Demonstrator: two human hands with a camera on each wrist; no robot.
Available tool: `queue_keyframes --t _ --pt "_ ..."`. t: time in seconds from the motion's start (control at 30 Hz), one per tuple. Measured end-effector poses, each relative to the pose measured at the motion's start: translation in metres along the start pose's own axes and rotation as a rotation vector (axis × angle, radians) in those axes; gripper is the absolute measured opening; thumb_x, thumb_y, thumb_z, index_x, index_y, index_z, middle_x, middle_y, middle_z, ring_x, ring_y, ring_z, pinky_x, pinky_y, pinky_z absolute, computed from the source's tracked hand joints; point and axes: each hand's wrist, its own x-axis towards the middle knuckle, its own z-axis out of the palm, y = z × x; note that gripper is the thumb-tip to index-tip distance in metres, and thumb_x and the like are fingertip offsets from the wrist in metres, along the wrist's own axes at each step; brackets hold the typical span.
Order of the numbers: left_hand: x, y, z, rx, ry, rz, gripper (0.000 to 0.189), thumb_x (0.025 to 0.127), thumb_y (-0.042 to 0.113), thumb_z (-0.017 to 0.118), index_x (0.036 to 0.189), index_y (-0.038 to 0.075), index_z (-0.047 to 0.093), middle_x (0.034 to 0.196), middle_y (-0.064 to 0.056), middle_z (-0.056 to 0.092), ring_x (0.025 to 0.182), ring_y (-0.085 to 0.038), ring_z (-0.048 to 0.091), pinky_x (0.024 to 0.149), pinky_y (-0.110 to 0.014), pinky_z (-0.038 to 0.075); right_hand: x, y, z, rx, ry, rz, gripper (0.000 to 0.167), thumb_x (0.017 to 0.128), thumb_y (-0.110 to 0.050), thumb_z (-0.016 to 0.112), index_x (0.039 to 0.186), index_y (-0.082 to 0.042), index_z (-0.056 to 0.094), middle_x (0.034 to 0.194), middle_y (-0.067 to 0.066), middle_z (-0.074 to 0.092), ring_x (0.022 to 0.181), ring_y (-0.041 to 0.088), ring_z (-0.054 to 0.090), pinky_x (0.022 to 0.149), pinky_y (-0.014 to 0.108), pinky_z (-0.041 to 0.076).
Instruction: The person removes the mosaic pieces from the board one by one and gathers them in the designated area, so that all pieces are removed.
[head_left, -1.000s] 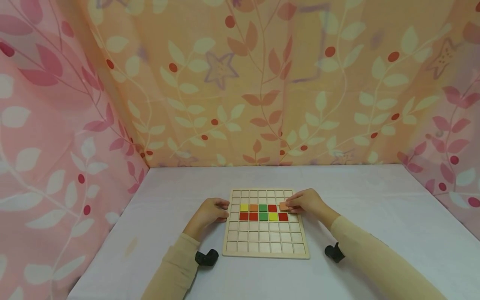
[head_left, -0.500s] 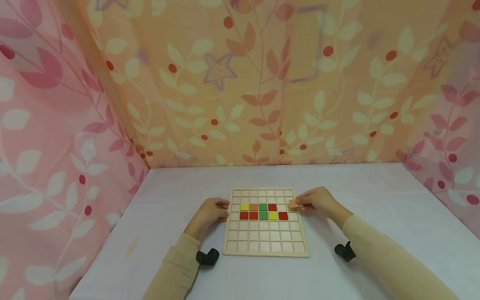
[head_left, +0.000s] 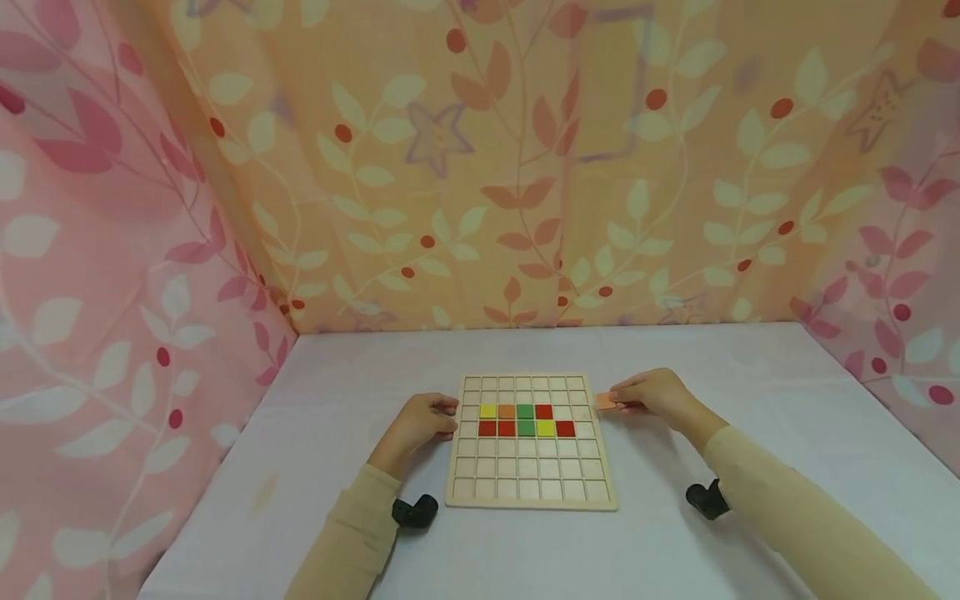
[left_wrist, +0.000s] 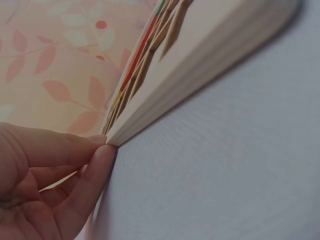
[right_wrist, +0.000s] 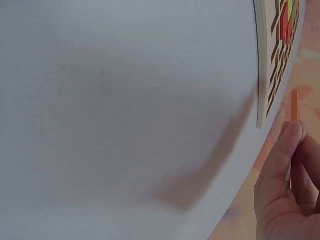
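Note:
My left hand (head_left: 418, 423) lies at the left side of a wooden grid board (head_left: 506, 471). Thumb and index fingertips touch the board's edge, also visible in the left wrist view, where the index finger (left_wrist: 55, 148) is nearly straight. Just off the board's right edge, my right hand (head_left: 660, 400) pinches an orange square tile (head_left: 605, 402) between thumb and fingers. In the right wrist view the tile (right_wrist: 294, 106) is edge-on, sticking up from the fingertips. Two rows of coloured tiles lie in the board's cells, among them a green tile (head_left: 525, 412) and a yellow tile (head_left: 545, 428).
The board lies on a table with a white cloth (head_left: 360, 367). Patterned fabric (head_left: 390, 183) hangs behind it and at both sides. A black device (head_left: 415, 511) is worn on the left wrist, another black device (head_left: 707, 500) on the right.
My right hand has moved to the right, carrying the orange tile from over the upper coloured row to beyond the board's right edge. The left hand has stayed in place.

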Motion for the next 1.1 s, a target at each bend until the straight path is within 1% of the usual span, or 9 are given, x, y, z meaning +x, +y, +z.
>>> queue_keyframes --t 0.1,0.2,0.43,0.6,0.8,0.97,1.1 --pt "0.0 0.0 0.0 -0.011 0.002 -0.002 0.043 0.08 -0.014 0.068 0.123 -0.008 0.063 0.107 -0.017 0.064 0.079 -0.016 0.064 0.068 -0.028 0.061 0.002 0.004 -0.004 -0.001 0.011 0.009 0.038 0.092 -0.006 0.068 0.121 0.017 0.061 0.08 -0.001 0.072 0.064 0.004 0.065 0.065 0.021 0.06" --pt "0.0 0.0 0.0 -0.019 0.003 -0.01 0.043 0.08 -0.015 0.067 0.122 -0.008 0.064 0.106 -0.017 0.064 0.078 -0.015 0.063 0.067 -0.028 0.061 0.005 0.008 -0.008 0.02 0.012 0.018 0.039 0.091 -0.005 0.068 0.122 0.018 0.06 0.079 -0.001 0.072 0.064 0.004 0.065 0.065 0.021 0.06" --pt "-0.002 0.0 0.001 0.002 0.0 -0.007 0.043 0.08 -0.014 0.068 0.122 -0.007 0.064 0.107 -0.017 0.064 0.079 -0.015 0.063 0.067 -0.028 0.061 0.007 0.015 -0.016 0.064 0.004 0.049 0.041 0.091 -0.004 0.068 0.124 0.019 0.058 0.079 -0.001 0.071 0.064 0.004 0.066 0.067 0.022 0.06" --pt "-0.001 0.0 0.001 -0.002 0.0 -0.002 0.042 0.081 -0.013 0.068 0.122 -0.007 0.064 0.107 -0.017 0.064 0.079 -0.015 0.064 0.067 -0.029 0.061 0.008 0.017 -0.022 0.088 0.006 0.074 0.043 0.091 -0.004 0.068 0.126 0.018 0.057 0.076 -0.002 0.07 0.063 0.003 0.065 0.065 0.02 0.06" --pt "-0.001 0.0 0.001 0.001 0.007 -0.009 0.042 0.08 -0.014 0.068 0.122 -0.006 0.064 0.107 -0.017 0.065 0.079 -0.015 0.063 0.067 -0.028 0.061 0.007 0.019 -0.024 0.114 -0.018 0.091 0.043 0.094 -0.002 0.064 0.129 0.02 0.052 0.074 -0.003 0.07 0.063 0.003 0.065 0.064 0.018 0.059" --pt "-0.002 0.0 0.001 0.004 0.007 -0.018 0.043 0.08 -0.014 0.068 0.123 -0.007 0.064 0.108 -0.017 0.065 0.078 -0.014 0.062 0.068 -0.028 0.061 0.01 0.023 -0.024 0.129 -0.014 0.121 0.043 0.092 -0.002 0.067 0.128 0.018 0.054 0.071 -0.003 0.07 0.062 0.003 0.065 0.063 0.018 0.059" --pt "-0.001 0.0 0.002 0.009 0.001 -0.004 0.042 0.081 -0.013 0.067 0.123 -0.007 0.064 0.108 -0.017 0.065 0.076 -0.013 0.061 0.068 -0.026 0.06 0.013 0.025 -0.024 0.139 -0.014 0.125 0.04 0.091 0.0 0.067 0.125 0.018 0.056 0.07 -0.003 0.07 0.061 0.003 0.065 0.063 0.019 0.059"
